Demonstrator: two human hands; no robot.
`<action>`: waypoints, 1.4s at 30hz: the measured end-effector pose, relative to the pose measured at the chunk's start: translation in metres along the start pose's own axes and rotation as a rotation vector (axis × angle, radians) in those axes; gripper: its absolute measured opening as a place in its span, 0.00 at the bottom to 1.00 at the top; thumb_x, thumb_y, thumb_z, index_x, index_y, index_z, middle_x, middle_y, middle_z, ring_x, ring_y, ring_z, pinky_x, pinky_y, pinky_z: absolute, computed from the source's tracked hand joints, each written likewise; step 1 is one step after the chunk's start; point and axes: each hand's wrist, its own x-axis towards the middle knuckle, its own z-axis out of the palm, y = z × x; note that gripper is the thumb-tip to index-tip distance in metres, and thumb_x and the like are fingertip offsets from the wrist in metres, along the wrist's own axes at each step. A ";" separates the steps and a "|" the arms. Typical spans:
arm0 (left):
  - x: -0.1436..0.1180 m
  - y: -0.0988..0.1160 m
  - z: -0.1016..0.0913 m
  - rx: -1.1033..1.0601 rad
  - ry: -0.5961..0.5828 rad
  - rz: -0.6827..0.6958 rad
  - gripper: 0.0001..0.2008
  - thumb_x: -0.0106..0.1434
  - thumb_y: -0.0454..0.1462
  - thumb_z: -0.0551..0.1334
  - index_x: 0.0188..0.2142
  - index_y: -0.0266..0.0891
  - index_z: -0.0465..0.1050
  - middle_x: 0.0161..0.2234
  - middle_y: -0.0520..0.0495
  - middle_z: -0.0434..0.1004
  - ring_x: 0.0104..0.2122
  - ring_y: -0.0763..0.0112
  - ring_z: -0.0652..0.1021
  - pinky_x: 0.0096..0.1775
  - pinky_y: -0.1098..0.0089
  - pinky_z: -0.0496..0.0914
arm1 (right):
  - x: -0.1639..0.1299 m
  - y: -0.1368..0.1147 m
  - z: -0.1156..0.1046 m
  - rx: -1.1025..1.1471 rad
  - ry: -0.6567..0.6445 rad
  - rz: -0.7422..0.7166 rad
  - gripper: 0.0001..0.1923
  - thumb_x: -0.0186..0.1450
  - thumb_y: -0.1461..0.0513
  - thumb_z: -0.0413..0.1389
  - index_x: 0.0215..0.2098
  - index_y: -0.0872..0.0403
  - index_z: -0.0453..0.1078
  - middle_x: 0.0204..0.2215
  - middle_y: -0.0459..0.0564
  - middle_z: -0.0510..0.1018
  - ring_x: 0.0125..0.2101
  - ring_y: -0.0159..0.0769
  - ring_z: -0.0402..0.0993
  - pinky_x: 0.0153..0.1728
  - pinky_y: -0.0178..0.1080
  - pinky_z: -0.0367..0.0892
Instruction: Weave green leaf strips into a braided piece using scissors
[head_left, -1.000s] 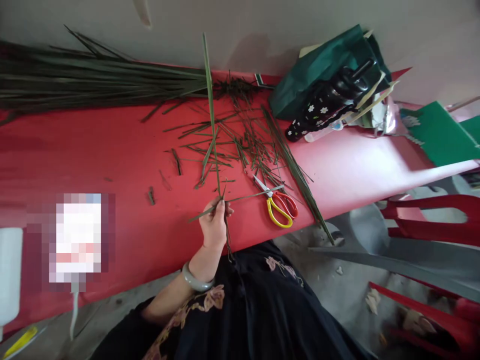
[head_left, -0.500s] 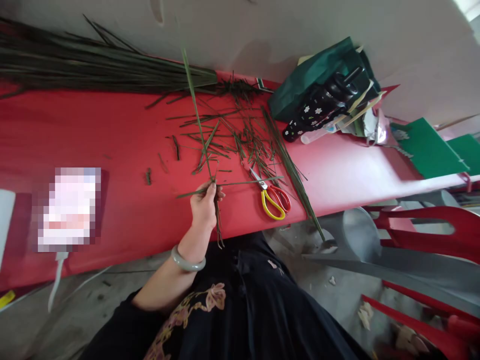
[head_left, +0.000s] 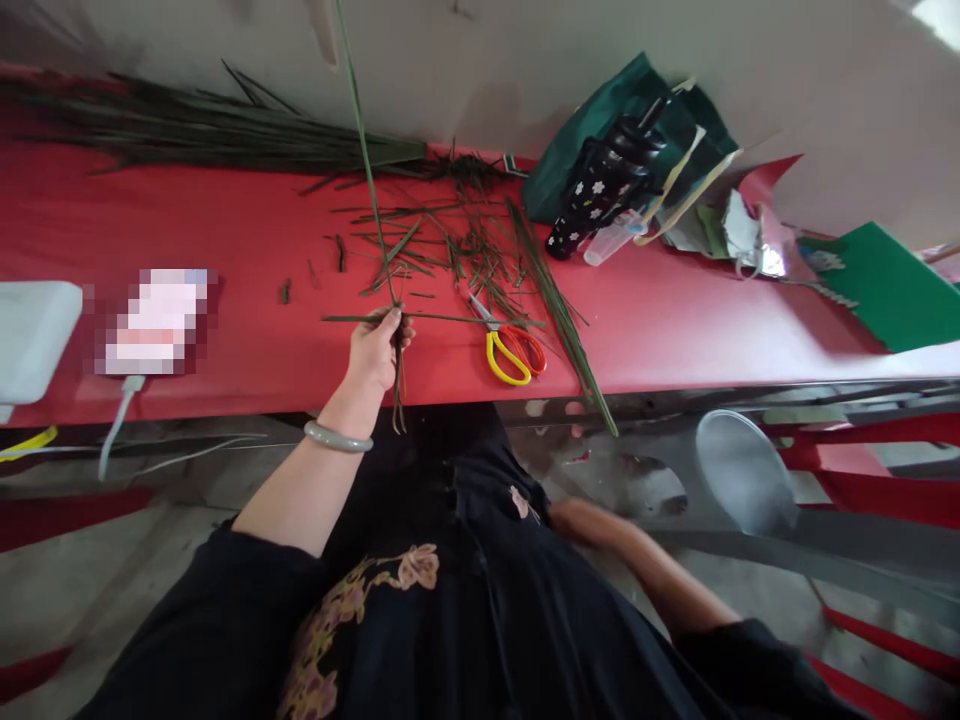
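My left hand (head_left: pixel 380 345), with a pale bangle (head_left: pixel 339 438) on its wrist, pinches several crossed green leaf strips (head_left: pixel 367 170) above the table's front part. One long strip rises toward the wall, others reach out sideways, and short ends hang below the fingers. To the right of this hand lie scissors (head_left: pixel 510 350) with one yellow and one red handle, blades apart. My right hand (head_left: pixel 581 522) is low at my right side against the dark clothing; it is blurred and its fingers cannot be made out. Cut leaf pieces (head_left: pixel 480 250) are scattered beyond the left hand.
A large bundle of long leaves (head_left: pixel 225 130) lies along the wall. A narrower bundle (head_left: pixel 562 310) overhangs the front edge. At the back right stand a flowered black tumbler (head_left: pixel 611 175) and a green bag (head_left: pixel 577 130). A pixelated phone (head_left: pixel 157 320) with a cable lies left.
My right hand has come into view at my right side. The head view has shifted, so the table sits higher. My left hand still holds the crossed strips.
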 end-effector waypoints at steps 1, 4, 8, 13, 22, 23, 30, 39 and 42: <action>-0.005 -0.001 0.000 0.005 0.000 0.008 0.09 0.48 0.36 0.66 0.28 0.34 0.68 0.20 0.51 0.71 0.18 0.78 0.71 0.20 0.78 0.61 | 0.006 0.000 -0.008 0.024 -0.032 -0.046 0.07 0.62 0.61 0.51 0.31 0.52 0.70 0.31 0.48 0.75 0.30 0.27 0.71 0.32 0.30 0.66; -0.020 -0.004 0.002 0.010 0.007 0.030 0.10 0.47 0.36 0.66 0.28 0.34 0.68 0.20 0.51 0.71 0.18 0.78 0.71 0.20 0.78 0.61 | 0.043 -0.023 -0.046 0.148 0.057 -0.193 0.08 0.61 0.62 0.51 0.35 0.51 0.71 0.33 0.47 0.77 0.35 0.31 0.72 0.39 0.33 0.64; -0.027 -0.006 0.008 -0.002 0.000 0.032 0.11 0.46 0.36 0.66 0.29 0.34 0.68 0.20 0.51 0.71 0.18 0.79 0.71 0.20 0.78 0.61 | 0.110 -0.080 -0.077 0.482 0.178 -0.273 0.10 0.60 0.59 0.52 0.38 0.53 0.69 0.33 0.47 0.76 0.32 0.29 0.73 0.35 0.32 0.66; -0.019 -0.010 0.008 0.004 -0.034 0.047 0.13 0.44 0.37 0.67 0.29 0.33 0.68 0.21 0.52 0.71 0.18 0.80 0.70 0.21 0.78 0.62 | 0.176 -0.120 -0.056 0.819 0.157 -0.117 0.14 0.62 0.58 0.47 0.42 0.56 0.66 0.36 0.50 0.75 0.23 0.24 0.70 0.18 0.27 0.59; -0.008 -0.016 -0.002 -0.004 -0.056 0.036 0.12 0.45 0.37 0.67 0.29 0.34 0.68 0.21 0.51 0.71 0.18 0.79 0.70 0.21 0.77 0.63 | 0.189 -0.111 -0.038 0.915 0.263 -0.187 0.10 0.59 0.60 0.50 0.37 0.56 0.66 0.27 0.44 0.73 0.21 0.23 0.68 0.23 0.28 0.63; -0.008 -0.016 -0.001 -0.010 -0.064 0.036 0.12 0.45 0.37 0.67 0.28 0.34 0.68 0.21 0.52 0.71 0.18 0.79 0.70 0.21 0.78 0.62 | 0.191 -0.113 -0.043 0.930 0.307 -0.171 0.09 0.59 0.59 0.50 0.35 0.56 0.65 0.24 0.43 0.71 0.20 0.23 0.67 0.22 0.28 0.63; -0.013 -0.017 0.001 0.017 -0.095 0.045 0.13 0.46 0.37 0.67 0.29 0.34 0.68 0.21 0.50 0.71 0.19 0.79 0.71 0.21 0.77 0.62 | 0.218 -0.141 -0.083 0.617 0.508 -0.311 0.15 0.60 0.57 0.50 0.43 0.56 0.66 0.28 0.44 0.72 0.26 0.25 0.67 0.30 0.30 0.63; -0.016 -0.021 0.006 0.133 -0.075 0.124 0.12 0.46 0.38 0.67 0.28 0.33 0.69 0.19 0.52 0.69 0.17 0.79 0.69 0.21 0.77 0.61 | 0.219 -0.154 -0.096 0.202 0.523 -0.303 0.16 0.63 0.53 0.45 0.35 0.55 0.69 0.27 0.45 0.73 0.30 0.30 0.68 0.32 0.32 0.59; -0.016 -0.023 0.007 0.155 -0.069 0.167 0.11 0.47 0.39 0.66 0.25 0.33 0.69 0.16 0.53 0.67 0.16 0.81 0.67 0.20 0.77 0.60 | 0.207 -0.162 -0.089 0.176 0.533 -0.285 0.16 0.64 0.54 0.43 0.36 0.54 0.68 0.28 0.46 0.74 0.31 0.31 0.69 0.32 0.32 0.59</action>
